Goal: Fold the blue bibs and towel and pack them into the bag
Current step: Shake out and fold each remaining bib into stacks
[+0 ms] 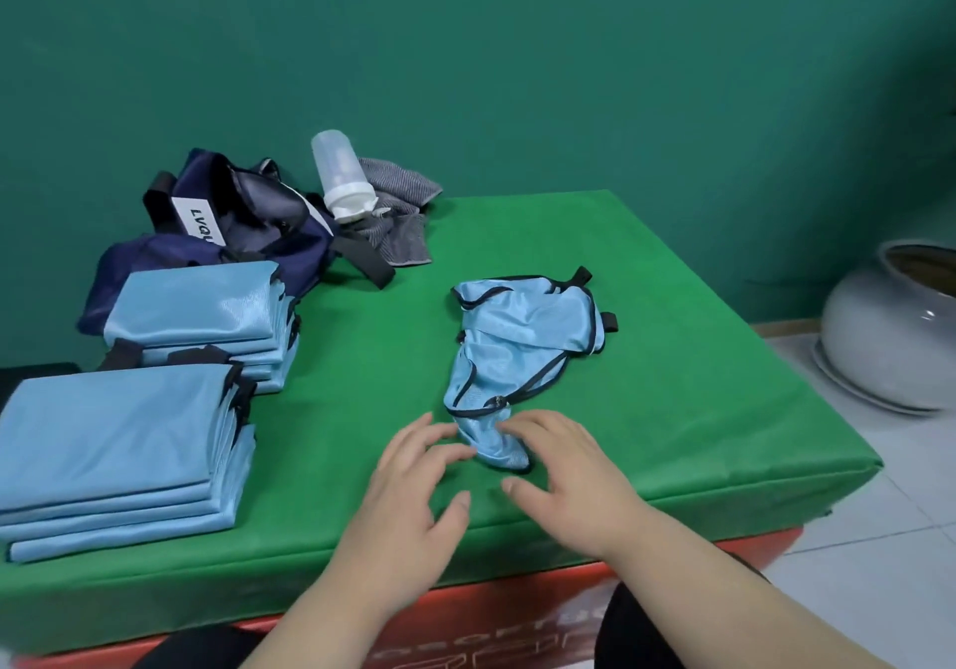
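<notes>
Pale blue mesh with dark piping, the unfolded bib (pixel 522 348) lies crumpled at the middle of the green table cover (pixel 698 384). Its long axis runs from 6 o'clock to about 1 o'clock, with the narrow end toward the person and the wide end, with its black tabs, pointing away. The left hand (pixel 414 482) and right hand (pixel 564 466) are both spread wide and grip nothing, their fingertips touching the bib's near end. At 8 o'clock sits a stack of folded bibs (pixel 114 451), and a second stack (pixel 202 316) at 9 o'clock. The navy bag (pixel 243 234) slumps at 10 o'clock with its mouth gaping; what it holds cannot be told. At 11 o'clock a clear bottle (pixel 341 177) leans on a grey striped towel (pixel 398 218).
</notes>
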A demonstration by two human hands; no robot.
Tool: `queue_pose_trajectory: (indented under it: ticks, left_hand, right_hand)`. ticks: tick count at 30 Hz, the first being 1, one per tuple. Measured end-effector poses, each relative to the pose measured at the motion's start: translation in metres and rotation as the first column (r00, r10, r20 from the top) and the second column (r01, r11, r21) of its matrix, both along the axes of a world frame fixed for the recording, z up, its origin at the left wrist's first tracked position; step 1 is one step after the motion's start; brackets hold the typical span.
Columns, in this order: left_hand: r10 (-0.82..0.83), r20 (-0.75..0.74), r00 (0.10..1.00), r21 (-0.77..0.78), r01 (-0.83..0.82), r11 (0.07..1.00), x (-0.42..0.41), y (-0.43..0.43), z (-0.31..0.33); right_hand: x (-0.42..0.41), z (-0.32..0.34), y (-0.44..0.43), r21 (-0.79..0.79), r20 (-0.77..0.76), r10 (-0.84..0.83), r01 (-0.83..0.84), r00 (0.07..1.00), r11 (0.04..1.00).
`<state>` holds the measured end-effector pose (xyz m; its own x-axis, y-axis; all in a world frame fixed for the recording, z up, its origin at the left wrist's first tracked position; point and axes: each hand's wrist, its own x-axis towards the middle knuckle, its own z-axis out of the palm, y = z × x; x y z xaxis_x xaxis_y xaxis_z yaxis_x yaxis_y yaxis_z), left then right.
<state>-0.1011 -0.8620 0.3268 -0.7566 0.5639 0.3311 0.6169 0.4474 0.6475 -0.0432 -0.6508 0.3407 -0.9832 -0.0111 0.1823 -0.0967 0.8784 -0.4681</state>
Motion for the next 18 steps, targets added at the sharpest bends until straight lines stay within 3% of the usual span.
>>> queue_pose_trajectory:
  ticks: [3,6,9,12,16,18]
  left_hand:
    - [-0.065,-0.090,0.994,-0.087,0.057,0.995,-0.005,0.015,0.002]
    - [-0.098,-0.175,0.980,-0.202,0.062,0.977,-0.012,0.030,0.001]
    - [-0.089,-0.224,0.971,-0.280,0.023,0.960,-0.020,0.039,0.001]
    - [-0.048,-0.265,0.963,-0.286,-0.031,0.958,-0.029,0.041,0.001]
    - [-0.045,-0.316,0.948,-0.297,-0.054,0.953,-0.036,0.036,0.001]
    - [-0.015,-0.335,0.942,-0.327,-0.101,0.940,-0.041,0.028,0.005]
  right_hand:
    - [-0.005,-0.003,0.007,-0.185,-0.053,-0.074,0.063,0.996,0.981]
    - [-0.012,-0.003,0.012,-0.232,-0.088,-0.168,0.144,0.982,0.962]
    - [-0.021,-0.001,0.017,-0.156,-0.105,-0.226,0.208,0.969,0.966]
    - [-0.034,-0.002,0.025,0.058,-0.116,-0.201,0.208,0.973,0.976]
    - [-0.049,0.000,0.032,0.225,0.095,-0.186,0.161,0.978,0.961]
    - [-0.050,0.000,0.031,0.265,0.115,-0.187,0.151,0.976,0.952]
